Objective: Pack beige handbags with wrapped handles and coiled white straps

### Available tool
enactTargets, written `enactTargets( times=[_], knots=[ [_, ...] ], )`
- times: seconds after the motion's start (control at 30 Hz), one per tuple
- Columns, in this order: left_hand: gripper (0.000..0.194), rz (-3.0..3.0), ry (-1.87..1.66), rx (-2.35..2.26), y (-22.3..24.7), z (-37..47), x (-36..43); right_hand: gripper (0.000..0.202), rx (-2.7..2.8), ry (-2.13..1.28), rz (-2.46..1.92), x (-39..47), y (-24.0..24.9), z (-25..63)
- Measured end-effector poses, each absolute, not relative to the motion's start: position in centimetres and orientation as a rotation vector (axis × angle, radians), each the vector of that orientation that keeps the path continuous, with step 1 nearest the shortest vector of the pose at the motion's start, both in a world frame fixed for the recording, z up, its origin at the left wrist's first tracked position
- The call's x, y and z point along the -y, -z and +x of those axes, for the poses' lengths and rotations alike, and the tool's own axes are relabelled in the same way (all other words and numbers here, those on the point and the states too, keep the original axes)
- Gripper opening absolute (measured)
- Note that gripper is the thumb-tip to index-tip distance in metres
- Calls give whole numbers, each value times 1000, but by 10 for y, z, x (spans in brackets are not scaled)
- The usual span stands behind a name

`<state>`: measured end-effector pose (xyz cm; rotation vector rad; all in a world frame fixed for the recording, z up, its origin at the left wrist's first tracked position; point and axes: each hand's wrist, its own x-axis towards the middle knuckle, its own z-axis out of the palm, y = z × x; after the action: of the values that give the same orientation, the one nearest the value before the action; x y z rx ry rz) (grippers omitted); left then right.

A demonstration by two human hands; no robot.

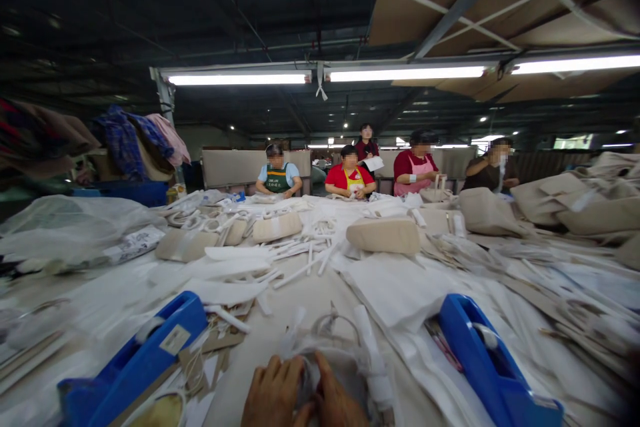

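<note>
At the near edge of the table, a pale bag (345,347) lies partly hidden under both hands, with see-through plastic about it. A thin loop and a handle wrapped in white (373,363) show at its far and right sides. My left hand (277,390) has its fingers bent over the left part of the bag. Close beside it, my right hand (336,390) grips the bag's middle with the index finger pointing forward and the thumb toward the left hand. The exact fold between the thumbs is hidden.
Blue tape dispensers stand to the left (145,360) and right (493,360). White paper sheets (400,283), white rolled strips (305,270) and beige bags (384,235) cover the table beyond. Several co-workers sit across; one person (367,143) stands behind them holding papers.
</note>
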<state>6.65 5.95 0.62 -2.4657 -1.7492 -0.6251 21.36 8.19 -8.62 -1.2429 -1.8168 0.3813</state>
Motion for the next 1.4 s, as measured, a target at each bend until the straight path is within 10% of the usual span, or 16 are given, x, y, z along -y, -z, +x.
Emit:
enactTargets(
  times=[0.37,0.67,1.13,1.4],
  knots=[
    [19,-2610,1059,1575,-17,77,-41,60,1893,-363,-1127,-49,51,236],
    [22,-2786,450,1192,0,87,-34,55,1967,-92,-1205,-45,45,238],
    [31,-2732,605,1030,16,83,-34,35,1671,219,-1237,-36,3,250],
    [24,-2741,549,1101,9,82,-34,71,1538,-296,-1721,-34,1,296]
  ],
)
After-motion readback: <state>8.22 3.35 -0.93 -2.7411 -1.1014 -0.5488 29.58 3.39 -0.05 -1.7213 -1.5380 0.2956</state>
